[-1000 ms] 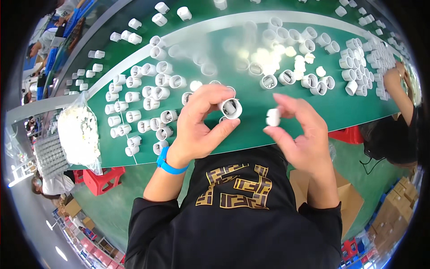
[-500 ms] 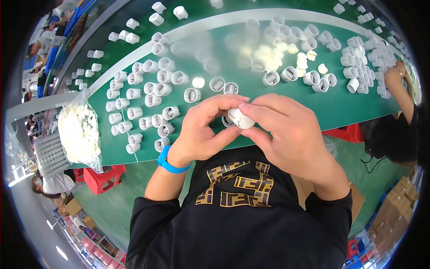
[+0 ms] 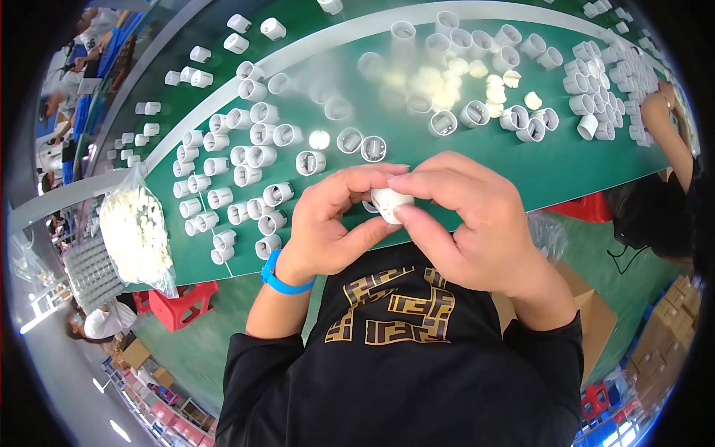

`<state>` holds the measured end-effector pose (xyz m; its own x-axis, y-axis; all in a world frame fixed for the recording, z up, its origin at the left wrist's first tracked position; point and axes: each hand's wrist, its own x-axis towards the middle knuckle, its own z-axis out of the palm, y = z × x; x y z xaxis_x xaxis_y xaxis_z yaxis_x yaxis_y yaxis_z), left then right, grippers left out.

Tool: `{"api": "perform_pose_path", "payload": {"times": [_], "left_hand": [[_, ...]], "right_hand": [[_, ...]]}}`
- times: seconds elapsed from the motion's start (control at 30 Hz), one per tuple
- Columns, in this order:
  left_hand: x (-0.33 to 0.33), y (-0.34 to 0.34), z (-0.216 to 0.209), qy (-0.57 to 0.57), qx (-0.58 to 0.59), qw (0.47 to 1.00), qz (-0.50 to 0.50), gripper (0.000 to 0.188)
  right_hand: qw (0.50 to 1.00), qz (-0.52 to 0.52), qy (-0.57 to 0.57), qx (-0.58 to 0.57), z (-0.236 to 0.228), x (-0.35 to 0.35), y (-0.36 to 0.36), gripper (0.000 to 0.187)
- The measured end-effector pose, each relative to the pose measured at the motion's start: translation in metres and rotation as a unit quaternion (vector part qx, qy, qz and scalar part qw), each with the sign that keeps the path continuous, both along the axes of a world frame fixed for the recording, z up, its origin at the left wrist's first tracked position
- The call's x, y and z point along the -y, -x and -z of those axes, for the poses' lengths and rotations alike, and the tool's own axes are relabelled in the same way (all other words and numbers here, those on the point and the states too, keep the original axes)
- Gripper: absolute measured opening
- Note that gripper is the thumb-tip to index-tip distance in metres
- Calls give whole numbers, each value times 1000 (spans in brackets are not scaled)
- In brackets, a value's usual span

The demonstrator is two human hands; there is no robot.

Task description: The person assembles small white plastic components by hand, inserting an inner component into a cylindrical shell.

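Between my two hands, close to my chest at the table's near edge, is a small white plastic cup (image 3: 392, 206). My left hand (image 3: 331, 217) grips its left side with thumb and fingertips, a blue band round the wrist. From the right, my right hand (image 3: 473, 216) presses its thumb and fingers on the same cup. Part of another white cup shows behind my left fingers. Just beyond my hands stand open white cups (image 3: 374, 148) with metal parts inside. Beside them lies a round cream cap (image 3: 319, 139).
Rows of white cups (image 3: 261, 156) cover the left of the green table (image 3: 313, 195). Loose cream caps (image 3: 445, 88) lie farther back. A clear bag of cream pieces (image 3: 136, 227) sits at the left edge. A co-worker's arm (image 3: 663, 123) reaches among stacked cups at the right.
The held cup has tilted a little between my fingers, and my right thumb has moved up onto its side. Both hands stay on it. The whole view has shifted slightly.
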<state>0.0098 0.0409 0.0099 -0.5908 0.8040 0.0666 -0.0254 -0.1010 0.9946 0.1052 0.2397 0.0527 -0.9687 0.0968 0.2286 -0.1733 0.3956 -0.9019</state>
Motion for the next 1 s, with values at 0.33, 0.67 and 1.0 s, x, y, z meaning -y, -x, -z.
{"api": "perform_pose_path", "payload": {"times": [0.33,0.67,1.0], "left_hand": [[-6,3,-4,69,-100,992,-23,38],[-27,40,-24,132,-276,952,31,41],[-53,238,10,283,-449,828,-181,35]], "right_hand": [[960,7,187,208,8,-1,9,12],[982,-16,80,170,11,-28,30,19],[898,-17,-360,253,18,-132,59,26]]}}
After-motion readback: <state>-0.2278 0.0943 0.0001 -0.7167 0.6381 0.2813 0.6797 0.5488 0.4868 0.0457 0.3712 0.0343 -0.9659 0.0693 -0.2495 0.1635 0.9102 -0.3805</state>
